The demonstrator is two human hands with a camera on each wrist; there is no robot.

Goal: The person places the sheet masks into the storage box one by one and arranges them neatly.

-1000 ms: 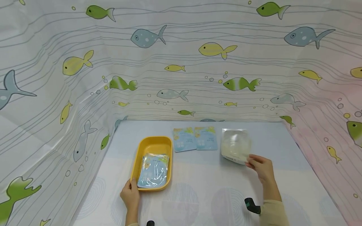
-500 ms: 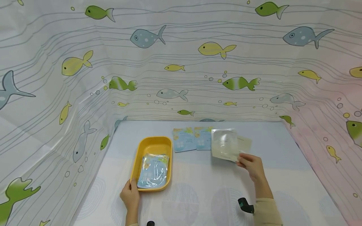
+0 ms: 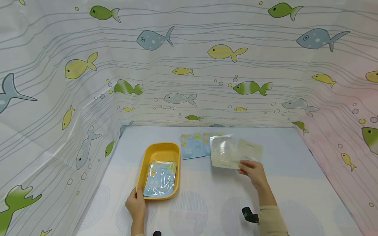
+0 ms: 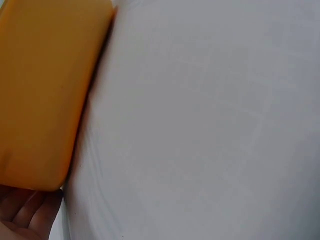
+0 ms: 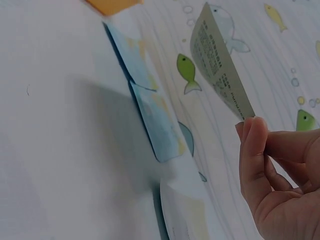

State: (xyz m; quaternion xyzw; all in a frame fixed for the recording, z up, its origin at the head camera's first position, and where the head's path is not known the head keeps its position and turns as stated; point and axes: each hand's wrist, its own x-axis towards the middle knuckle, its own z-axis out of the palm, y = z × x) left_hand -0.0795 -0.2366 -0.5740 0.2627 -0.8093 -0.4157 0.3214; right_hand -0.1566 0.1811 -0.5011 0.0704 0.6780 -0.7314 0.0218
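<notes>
My right hand (image 3: 253, 172) pinches the lower right corner of a shiny silver-and-cream flat sachet (image 3: 223, 152), held up off the table. In the right wrist view the sachet (image 5: 215, 65) is seen nearly edge-on, with printed text on one face, between thumb and fingers. Behind it a blue sachet (image 3: 207, 147) is partly covered, and another blue sachet (image 3: 192, 146) lies to its left. My left hand (image 3: 136, 203) grips the near left corner of a yellow tray (image 3: 162, 147); blue sachets (image 3: 160, 178) lie inside, overlapping. In the left wrist view, fingers (image 4: 30, 212) touch the tray's edge.
A cream sachet (image 3: 251, 150) lies on the table (image 3: 200, 190) just right of the held one. A fish-patterned sheet (image 3: 206, 98) rises behind the table and along both sides. Black wrist-camera parts show by the right sleeve (image 3: 271, 219) and at the bottom edge.
My right hand has carried the silver-and-cream sachet leftward, uncovering the cream sachet and partly covering one blue sachet. The left hand and the tray have stayed put.
</notes>
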